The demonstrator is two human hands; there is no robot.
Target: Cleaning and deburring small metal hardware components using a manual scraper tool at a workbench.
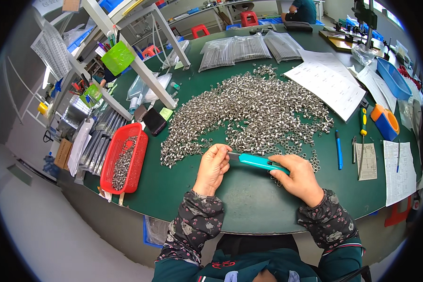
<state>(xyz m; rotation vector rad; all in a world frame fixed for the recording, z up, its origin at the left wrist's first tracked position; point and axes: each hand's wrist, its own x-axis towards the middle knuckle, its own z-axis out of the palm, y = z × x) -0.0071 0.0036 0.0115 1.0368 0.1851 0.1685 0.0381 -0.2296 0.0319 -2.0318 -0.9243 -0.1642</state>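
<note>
Head view: at the counter's [249, 207] near edge, the right hand [300, 179] grips a teal knife [257, 162] by its handle — the left hand [212, 168] closes its fingertips on the blade end. Behind them a heap of small metal rings [249, 110] covers the middle; a red basket [125, 158] sits at the left edge.

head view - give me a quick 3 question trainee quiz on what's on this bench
1. True or false: the right hand grips the teal utility knife.
2. Which lies left of the left hand? A) blue bin B) red basket C) orange tape roll
3. What covers the green table beyond the hands?

Key: 1 true. 2 B, the red basket. 3 a heap of small metal parts.
</note>
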